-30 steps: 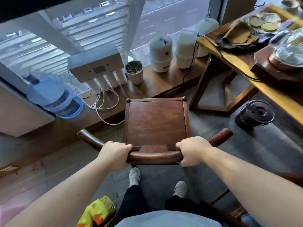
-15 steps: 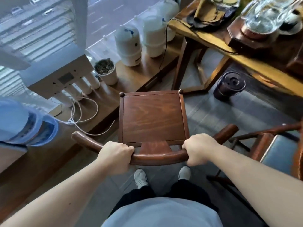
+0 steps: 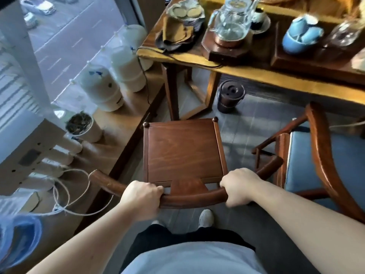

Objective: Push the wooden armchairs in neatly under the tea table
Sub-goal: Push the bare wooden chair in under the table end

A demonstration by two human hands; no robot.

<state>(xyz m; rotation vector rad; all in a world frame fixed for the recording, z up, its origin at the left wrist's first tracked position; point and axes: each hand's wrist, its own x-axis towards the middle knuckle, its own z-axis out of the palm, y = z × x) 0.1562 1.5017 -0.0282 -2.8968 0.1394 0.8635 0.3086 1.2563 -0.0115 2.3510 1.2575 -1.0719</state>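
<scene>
A dark wooden armchair [image 3: 184, 149] with a bare square seat stands on the floor right in front of me, facing the tea table [image 3: 266, 78]. My left hand [image 3: 141, 196] and my right hand [image 3: 238, 186] both grip its curved back rail. The seat's front edge sits just short of the table's left leg frame. A second armchair [image 3: 324, 155] with a blue cushion stands to the right, close against the table's near edge.
A low wooden ledge [image 3: 118, 123] along the window at left carries white tanks [image 3: 100, 89], a small pot [image 3: 84, 126], a white filter unit [image 3: 25, 153] and loose cables. A dark lidded bucket [image 3: 230, 98] stands under the table. Glass kettle [image 3: 230, 22] and tea ware crowd the tabletop.
The armchair and I have turned right and moved closer to the tea table; the cushioned armchair has come fully into view at right. Both hands keep their grip on the back rail.
</scene>
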